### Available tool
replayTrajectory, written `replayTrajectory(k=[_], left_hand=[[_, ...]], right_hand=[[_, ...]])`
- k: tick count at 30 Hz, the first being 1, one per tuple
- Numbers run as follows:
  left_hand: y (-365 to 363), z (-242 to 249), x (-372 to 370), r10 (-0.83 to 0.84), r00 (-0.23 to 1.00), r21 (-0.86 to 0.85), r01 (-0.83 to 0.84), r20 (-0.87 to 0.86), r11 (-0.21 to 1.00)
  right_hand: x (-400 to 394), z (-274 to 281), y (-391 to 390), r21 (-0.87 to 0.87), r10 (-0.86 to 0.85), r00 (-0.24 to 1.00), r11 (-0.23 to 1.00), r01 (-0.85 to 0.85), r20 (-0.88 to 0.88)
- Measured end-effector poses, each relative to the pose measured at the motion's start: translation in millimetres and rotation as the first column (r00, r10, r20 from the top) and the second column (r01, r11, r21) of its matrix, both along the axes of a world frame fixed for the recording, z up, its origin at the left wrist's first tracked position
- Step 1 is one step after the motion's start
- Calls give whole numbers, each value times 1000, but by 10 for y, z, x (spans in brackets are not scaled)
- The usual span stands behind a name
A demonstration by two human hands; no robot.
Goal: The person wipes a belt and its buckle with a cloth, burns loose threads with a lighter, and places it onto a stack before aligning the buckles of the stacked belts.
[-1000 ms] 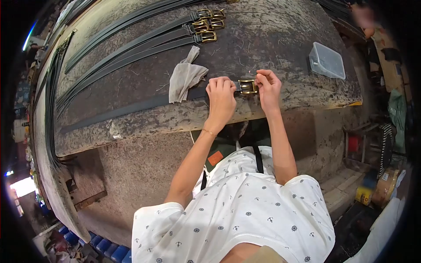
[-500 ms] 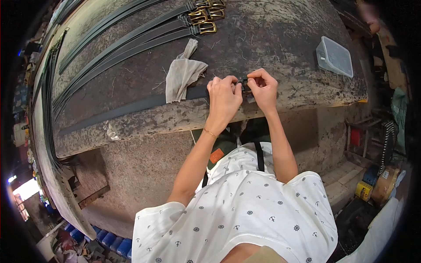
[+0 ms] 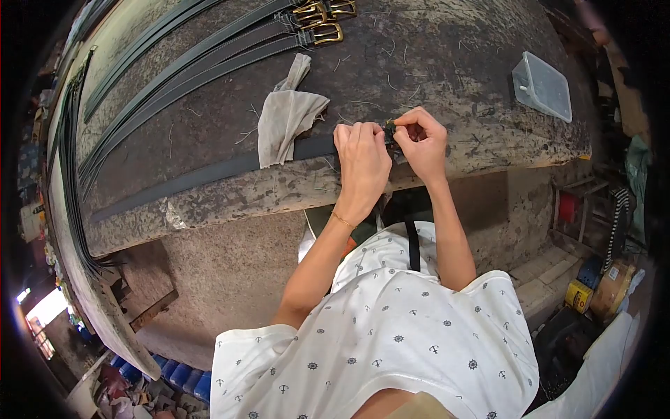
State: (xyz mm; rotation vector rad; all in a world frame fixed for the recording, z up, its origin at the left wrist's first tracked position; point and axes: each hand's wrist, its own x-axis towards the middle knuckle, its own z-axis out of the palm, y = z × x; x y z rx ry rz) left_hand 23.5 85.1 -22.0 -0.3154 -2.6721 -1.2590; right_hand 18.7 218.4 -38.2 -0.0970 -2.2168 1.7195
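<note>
- Since a second ago, we see the right hand (image 3: 422, 143) moved in toward the left hand (image 3: 364, 157); the buckle end of the dark belt (image 3: 195, 180), plain then, is now mostly hidden by fingers.
- The belt lies along the near edge of the bench (image 3: 467, 84), passing under the grey cloth (image 3: 293, 119) and out on both sides of it.
- Just right of the cloth, the left hand grips the belt, its fingers bent over it.
- Farther right of the cloth, the right hand pinches the buckle end between thumb and forefinger; we cannot tell which part.
- Beyond the cloth and to its left, we see more belts (image 3: 237, 59) with brass-coloured buckles (image 3: 326, 33).
- Well right of the cloth stands a clear plastic box (image 3: 544, 87).
</note>
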Motion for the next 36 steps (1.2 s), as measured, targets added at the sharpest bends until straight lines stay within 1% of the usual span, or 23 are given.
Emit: replayTrajectory(k=[8, 11, 13, 18, 20, 21, 23, 24, 25, 26, 27, 29, 31, 32, 33, 34, 36], left_hand=[[-2, -1, 6, -5, 1000, 13, 5, 7, 1000], [2, -18, 12, -9, 1000, 26, 9, -4, 1000], [8, -36, 10, 10, 998, 32, -8, -65, 999], [3, -24, 22, 3, 998, 39, 0, -66, 999], [-30, -29, 37, -4, 998, 48, 7, -62, 999], [-74, -35, 42, -34, 995, 55, 39, -92, 998], [-152, -23, 80, -66, 990, 63, 74, -124, 995], [-201, -1, 123, -50, 992, 108, 63, -117, 992], [-235, 14, 154, -33, 993, 152, 49, -110, 987], [-258, -1, 178, -30, 993, 149, 46, -112, 988], [-287, -27, 198, -22, 991, 165, 44, -132, 985], [-345, -75, 219, -5, 989, 178, 31, -146, 983], [-357, -102, 231, 29, 995, 288, -1, -94, 958], [-356, -104, 232, 28, 995, 292, 1, -95, 957], [-365, -106, 235, 18, 995, 286, 11, -98, 958], [-380, -108, 228, 7, 995, 278, 21, -102, 960], [-410, -124, 219, -12, 993, 269, 44, -116, 962]], right_hand=[[-5, 36, -15, 53, -4, 1000, 999, 4, -14], [0, 33, -16, 57, -5, 1000, 998, 6, -6], [1, 58, -20, 65, -4, 1000, 998, 4, -5], [-1, 43, -15, 75, -1, 1000, 997, 2, -15], [1, 8, -1, 49, -4, 1000, 999, 4, -8], [2, -3, 4, 49, -4, 1000, 999, 5, -10], [9, -12, 21, -86, -10, 1000, 996, 12, 26], [11, -2, 17, -87, -10, 1000, 996, 12, 23], [15, 9, 0, -135, -26, 1000, 991, 23, -17], [24, 19, -24, -185, -41, 998, 982, 31, -55], [49, 47, -51, -189, -37, 998, 982, 26, -56], [133, 103, -116, -166, -4, 984, 986, -25, -176], [210, 71, -188, -161, 38, 990, 985, -60, -136], [216, 46, -202, -153, 69, 992, 985, -86, -110], [213, 16, -223, -94, 79, 994, 992, -86, -81], [213, 9, -211, -93, 76, 994, 992, -84, -84], [238, 29, -202, 49, 86, 995, 995, -84, -42]])
